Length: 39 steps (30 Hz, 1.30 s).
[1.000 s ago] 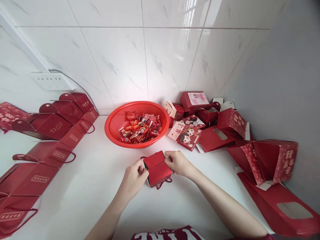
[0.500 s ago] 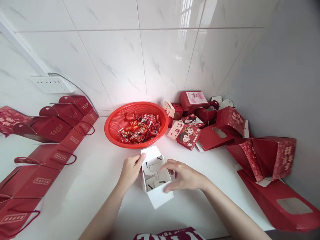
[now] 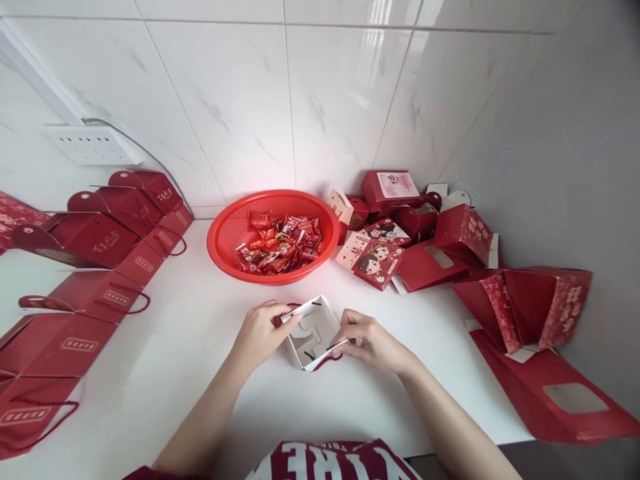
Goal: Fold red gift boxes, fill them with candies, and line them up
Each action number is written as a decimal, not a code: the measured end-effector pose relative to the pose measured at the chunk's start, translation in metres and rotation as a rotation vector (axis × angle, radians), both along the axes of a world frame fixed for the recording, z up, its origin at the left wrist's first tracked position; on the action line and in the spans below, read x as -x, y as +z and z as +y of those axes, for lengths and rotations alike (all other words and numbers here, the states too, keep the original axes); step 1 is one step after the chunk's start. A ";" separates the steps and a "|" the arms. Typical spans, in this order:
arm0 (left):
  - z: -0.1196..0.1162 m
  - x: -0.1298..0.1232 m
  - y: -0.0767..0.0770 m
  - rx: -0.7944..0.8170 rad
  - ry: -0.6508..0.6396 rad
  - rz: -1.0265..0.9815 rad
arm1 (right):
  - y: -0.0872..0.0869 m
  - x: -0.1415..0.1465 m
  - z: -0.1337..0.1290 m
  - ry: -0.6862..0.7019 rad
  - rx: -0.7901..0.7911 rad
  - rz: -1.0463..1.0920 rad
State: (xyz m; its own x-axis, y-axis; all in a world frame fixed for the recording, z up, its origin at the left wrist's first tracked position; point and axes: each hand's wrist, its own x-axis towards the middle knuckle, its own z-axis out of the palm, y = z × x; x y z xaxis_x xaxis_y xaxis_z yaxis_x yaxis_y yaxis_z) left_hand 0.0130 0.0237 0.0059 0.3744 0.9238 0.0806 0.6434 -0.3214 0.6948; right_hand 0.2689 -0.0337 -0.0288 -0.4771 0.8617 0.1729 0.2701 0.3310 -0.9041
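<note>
In the middle of the counter stands a small open gift box (image 3: 320, 327) with white inner walls, its bottom made of interlocking tabs. My left hand (image 3: 263, 333) is closed on its left upper rim, thumb over the edge. My right hand (image 3: 367, 340) pinches the near right edge between thumb and fingers. A dark red cord (image 3: 327, 362) loops outside the near wall, and another bit of cord shows by my left fingertips. Inside the box only the tabs and short black cord ends are visible. Behind it sits a red plastic basket (image 3: 220, 263) holding wrapped candies (image 3: 287, 243).
Red gift boxes (image 3: 103, 287) with cord handles line the left side. On the right lies a pile of printed card boxes (image 3: 377, 260), with larger red boxes (image 3: 540, 380) along the grey wall. A socket strip (image 3: 93, 145) and cable are at the back left.
The box's white end flaps, earlier spread outward, no longer stick out, and the cord now shows. My right hand has gone from hovering over the box to pinching its edge.
</note>
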 end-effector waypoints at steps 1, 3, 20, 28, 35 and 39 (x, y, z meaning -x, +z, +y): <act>0.001 0.001 -0.001 -0.001 -0.013 0.012 | -0.001 0.001 0.000 -0.002 -0.008 0.001; 0.004 0.002 -0.005 -0.017 -0.011 0.014 | -0.005 0.004 -0.001 -0.013 -0.057 -0.008; 0.011 -0.021 -0.066 0.389 0.089 -0.776 | -0.042 0.047 -0.008 -0.173 -0.224 -0.079; 0.016 -0.013 -0.071 0.390 -0.004 -0.800 | -0.056 0.051 0.010 -0.222 -0.211 0.037; 0.009 -0.008 -0.079 0.291 -0.415 -0.840 | -0.055 0.043 0.011 -0.286 -0.167 -0.036; 0.011 -0.004 -0.083 0.319 -0.389 -0.775 | -0.054 0.022 0.015 -0.162 -0.244 -0.176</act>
State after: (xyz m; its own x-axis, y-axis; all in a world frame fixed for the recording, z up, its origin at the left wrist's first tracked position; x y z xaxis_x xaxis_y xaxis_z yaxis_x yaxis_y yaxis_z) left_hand 0.0173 0.0350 -0.0773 0.6110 0.7656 0.2012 -0.1514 -0.1365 0.9790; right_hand 0.2466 -0.0188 -0.0824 -0.3785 0.8720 0.3103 0.4817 0.4719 -0.7384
